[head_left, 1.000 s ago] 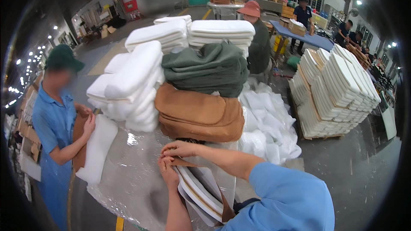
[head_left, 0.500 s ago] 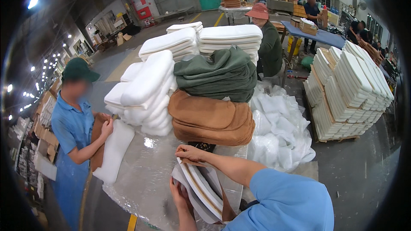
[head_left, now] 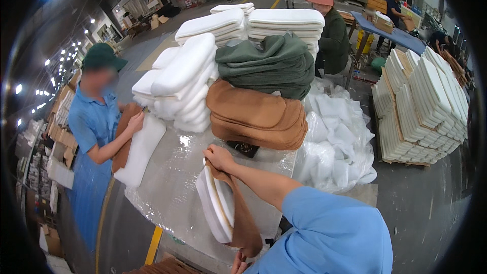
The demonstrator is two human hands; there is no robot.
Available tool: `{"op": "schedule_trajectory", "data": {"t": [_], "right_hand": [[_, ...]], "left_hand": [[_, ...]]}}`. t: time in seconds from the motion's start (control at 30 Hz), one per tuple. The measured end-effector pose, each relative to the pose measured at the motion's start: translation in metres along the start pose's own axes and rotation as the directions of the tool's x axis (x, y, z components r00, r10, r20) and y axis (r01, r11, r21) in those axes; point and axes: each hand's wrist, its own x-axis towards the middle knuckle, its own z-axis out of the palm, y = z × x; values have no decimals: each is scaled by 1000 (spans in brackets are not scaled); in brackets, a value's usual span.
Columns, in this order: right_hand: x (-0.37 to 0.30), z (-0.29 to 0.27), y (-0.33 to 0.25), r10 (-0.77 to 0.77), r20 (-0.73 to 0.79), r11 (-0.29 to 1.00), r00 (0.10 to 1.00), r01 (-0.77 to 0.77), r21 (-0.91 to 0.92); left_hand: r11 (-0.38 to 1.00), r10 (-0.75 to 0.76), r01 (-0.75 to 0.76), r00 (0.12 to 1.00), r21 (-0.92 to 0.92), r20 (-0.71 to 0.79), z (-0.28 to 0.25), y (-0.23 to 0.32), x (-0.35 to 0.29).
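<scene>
A white foam pad (head_left: 209, 208) with a tan layer along its middle stands tilted at the table's near side. A brown fabric cover (head_left: 245, 223) wraps its right side and lower end. My right hand (head_left: 220, 158) is closed on the cover at the pad's upper end. At the lower picture edge, my left hand (head_left: 239, 264) pinches the cover's lower end; only its fingers show. Beyond my right hand lie a stack of brown covers (head_left: 256, 116) and a small black object (head_left: 242, 148) at its foot. Dark green covers (head_left: 266, 66) are piled behind.
White pads (head_left: 182, 71) are stacked at the table's back left. A co-worker in blue (head_left: 94, 122) holds brown fabric and a white pad at left. Bagged white material (head_left: 335, 142) lies right of the table (head_left: 172, 182). A pallet of white pads (head_left: 421, 111) stands farther right.
My left hand has moved from the pad's left side to the cover's lower end. The pad has shifted up and left, and its greyish flap no longer shows. My view has tilted down.
</scene>
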Motion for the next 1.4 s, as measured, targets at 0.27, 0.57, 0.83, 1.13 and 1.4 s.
{"op": "schedule_trajectory", "data": {"t": [0.27,0.57,0.83,1.13,1.4], "right_hand": [[-29,-10,-8,23,-196,989,980,-51,-137],[-76,-117,95,-85,-94,989,992,96,115],[-127,-145,94,88,137,833,987,-148,533],[-130,-149,108,68,199,823,978,-167,542],[-138,-156,106,17,209,861,978,-120,494]], "left_hand": [[967,198,-213,973,-137,-116,-14,3,-37],[896,387,-430,878,-112,-281,8,58,-30],[899,398,-436,852,-40,-339,6,77,-19],[888,428,-459,830,-2,-358,-5,84,-4],[889,407,-457,819,-32,-404,-2,87,10]]}}
